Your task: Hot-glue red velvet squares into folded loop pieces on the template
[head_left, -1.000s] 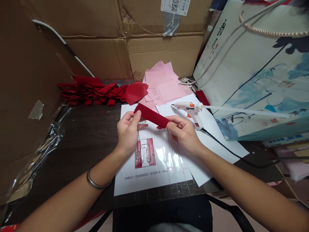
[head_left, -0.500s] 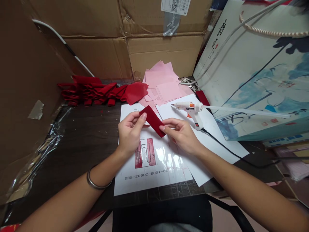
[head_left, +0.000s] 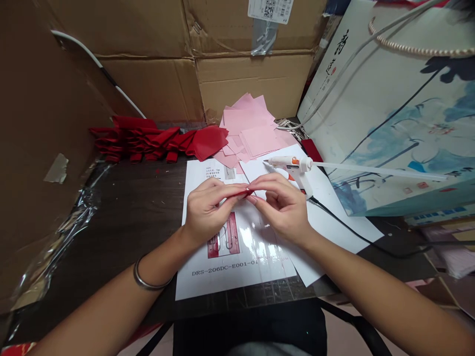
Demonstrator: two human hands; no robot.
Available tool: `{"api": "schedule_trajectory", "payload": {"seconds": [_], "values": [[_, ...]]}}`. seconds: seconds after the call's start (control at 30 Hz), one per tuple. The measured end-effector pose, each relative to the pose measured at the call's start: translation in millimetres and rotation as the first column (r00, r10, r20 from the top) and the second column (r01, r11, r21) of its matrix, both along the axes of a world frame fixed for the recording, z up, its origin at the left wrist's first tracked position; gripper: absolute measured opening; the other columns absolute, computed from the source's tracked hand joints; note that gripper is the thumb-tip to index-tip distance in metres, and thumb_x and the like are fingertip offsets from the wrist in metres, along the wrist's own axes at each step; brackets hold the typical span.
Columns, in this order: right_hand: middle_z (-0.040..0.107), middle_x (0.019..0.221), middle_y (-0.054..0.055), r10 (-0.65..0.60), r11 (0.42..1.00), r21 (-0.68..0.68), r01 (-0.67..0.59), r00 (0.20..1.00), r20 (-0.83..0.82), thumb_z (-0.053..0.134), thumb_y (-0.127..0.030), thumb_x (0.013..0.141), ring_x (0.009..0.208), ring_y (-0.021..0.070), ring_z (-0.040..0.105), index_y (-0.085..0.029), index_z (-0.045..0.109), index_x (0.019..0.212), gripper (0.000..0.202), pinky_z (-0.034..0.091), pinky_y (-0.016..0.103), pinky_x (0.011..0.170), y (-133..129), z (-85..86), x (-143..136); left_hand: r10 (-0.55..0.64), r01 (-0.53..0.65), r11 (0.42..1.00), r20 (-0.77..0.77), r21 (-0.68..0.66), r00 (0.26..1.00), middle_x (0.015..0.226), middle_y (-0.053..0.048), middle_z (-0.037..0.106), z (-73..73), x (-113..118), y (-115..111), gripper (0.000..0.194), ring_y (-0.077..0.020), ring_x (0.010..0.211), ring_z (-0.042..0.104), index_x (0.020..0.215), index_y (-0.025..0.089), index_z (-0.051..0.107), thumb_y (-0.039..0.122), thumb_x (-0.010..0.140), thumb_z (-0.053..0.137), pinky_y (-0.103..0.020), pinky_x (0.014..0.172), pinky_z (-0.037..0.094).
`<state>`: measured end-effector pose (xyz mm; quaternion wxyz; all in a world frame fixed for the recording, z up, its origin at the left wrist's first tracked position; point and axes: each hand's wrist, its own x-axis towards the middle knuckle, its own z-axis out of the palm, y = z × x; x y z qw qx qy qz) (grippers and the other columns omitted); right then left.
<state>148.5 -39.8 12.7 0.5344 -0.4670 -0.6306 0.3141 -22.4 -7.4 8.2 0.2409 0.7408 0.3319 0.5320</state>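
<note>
Between my two hands, above the printed sheet [head_left: 237,277], is a small piece of red fabric [head_left: 248,193]; only a narrow bit of it shows between the fingertips. My left hand [head_left: 208,210] pinches it from the left, thumb below and fingers along the top. From the right, my right hand [head_left: 284,205] pinches the same piece, its fingertips meeting those of the left. A white glue gun [head_left: 297,173] lies just beyond my right hand, a long clear glue stick [head_left: 374,170] poking out of its back.
Folded red fabric pieces [head_left: 148,141] are lined up at the back left. Pink paper squares [head_left: 252,123] lie in a heap behind the hands, near metal clips [head_left: 295,129]. A large paper bag [head_left: 401,118] stands right; cardboard [head_left: 148,84] walls the back. A black cord [head_left: 349,230] crosses the right side.
The red piece was a flat, visible strip held at both ends; now it is mostly covered by the fingers. My hands have come together until their fingertips meet.
</note>
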Motion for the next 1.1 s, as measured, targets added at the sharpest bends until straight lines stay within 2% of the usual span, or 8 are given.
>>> {"api": "schedule_trajectory", "payload": {"seconds": [0.1,0.23,0.4,0.53,0.7,0.83,0.93,1.1], "values": [[0.066,0.092,0.004,0.006,0.999,0.043,-0.006,1.000,0.012,0.067,-0.028,0.084,0.072,0.0164,0.057,-0.027,0.073,0.088,0.008,0.038,0.030,0.050,0.2,-1.4,0.4,-0.028,0.028,0.999,-0.004,0.023,1.000,0.093,0.000,0.078,-0.7,0.4,-1.3,0.020,-0.0181,0.080,0.070,0.094,0.031,0.077,0.016,0.082,0.069,-0.033,0.076,0.054],[0.066,0.089,0.004,-0.020,0.999,0.031,0.019,0.999,0.031,0.067,-0.027,0.084,0.078,0.0189,0.060,-0.027,0.073,0.086,0.007,0.041,0.031,0.053,1.1,-1.3,1.5,-0.042,0.042,0.999,0.010,0.009,0.999,0.097,0.000,0.077,-1.5,0.8,-1.9,0.018,-0.0189,0.088,0.073,0.094,0.029,0.076,0.017,0.082,0.070,-0.034,0.083,0.056],[0.067,0.088,0.003,0.018,0.997,0.071,-0.019,1.000,0.023,0.067,-0.024,0.084,0.074,0.0167,0.059,-0.026,0.073,0.088,0.007,0.039,0.029,0.049,1.5,-1.0,1.5,-0.064,0.064,0.998,0.015,0.021,0.998,0.094,0.000,0.077,-1.9,0.4,-1.5,0.015,-0.0182,0.086,0.073,0.090,0.027,0.076,0.015,0.083,0.069,-0.034,0.082,0.058],[0.067,0.085,0.003,-0.071,0.992,0.107,0.066,0.997,0.043,0.069,-0.025,0.082,0.069,0.0157,0.058,-0.026,0.074,0.084,0.006,0.041,0.030,0.050,-0.3,-0.7,0.3,-0.054,0.055,0.998,0.028,-0.033,0.998,0.098,-0.002,0.077,0.2,1.5,-2.8,0.012,-0.0201,0.091,0.072,0.091,0.026,0.076,0.019,0.082,0.071,-0.035,0.084,0.057],[0.070,0.077,0.002,-0.050,0.996,-0.077,0.044,0.995,-0.086,0.066,-0.030,0.086,0.062,0.0153,0.060,-0.024,0.072,0.087,0.009,0.044,0.031,0.051,-2.9,1.1,-0.2,-0.011,0.009,0.989,-0.011,-0.148,1.000,0.108,-0.006,0.075,-0.4,2.2,-3.4,0.014,-0.0166,0.076,0.070,0.095,0.022,0.075,0.023,0.081,0.072,-0.028,0.066,0.056],[0.057,0.056,-0.004,-0.020,0.983,-0.186,-0.014,0.984,-0.180,0.067,-0.032,0.084,0.047,0.0106,0.049,-0.022,0.069,0.092,0.013,0.039,0.028,0.048,0.4,-0.2,1.1,0.013,-0.016,0.981,-0.014,-0.192,1.000,0.085,-0.005,0.077,-4.7,1.6,-2.2,0.010,-0.0146,0.066,0.067,0.089,0.019,0.075,0.023,0.082,0.070,-0.024,0.058,0.052],[0.049,0.052,-0.006,0.031,0.972,-0.220,-0.080,0.975,-0.218,0.068,-0.034,0.083,0.044,0.0087,0.043,-0.020,0.067,0.084,0.014,0.033,0.026,0.045,3.4,-2.9,1.5,-0.003,0.009,0.977,0.028,-0.214,1.000,0.068,-0.002,0.071,-6.9,1.2,-1.1,0.008,-0.0118,0.056,0.062,0.084,0.016,0.072,0.023,0.080,0.070,-0.022,0.052,0.049],[0.045,0.049,-0.006,0.084,0.952,-0.265,-0.154,0.962,-0.260,0.066,-0.035,0.085,0.044,0.0082,0.040,-0.019,0.061,0.071,0.022,0.028,0.025,0.044,4.3,-4.2,1.9,-0.093,0.103,0.962,0.052,-0.252,0.994,0.070,-0.001,0.067,-5.6,0.3,-0.9,0.012,-0.0105,0.061,0.060,0.081,0.016,0.068,0.023,0.087,0.060,-0.020,0.057,0.048]]}}
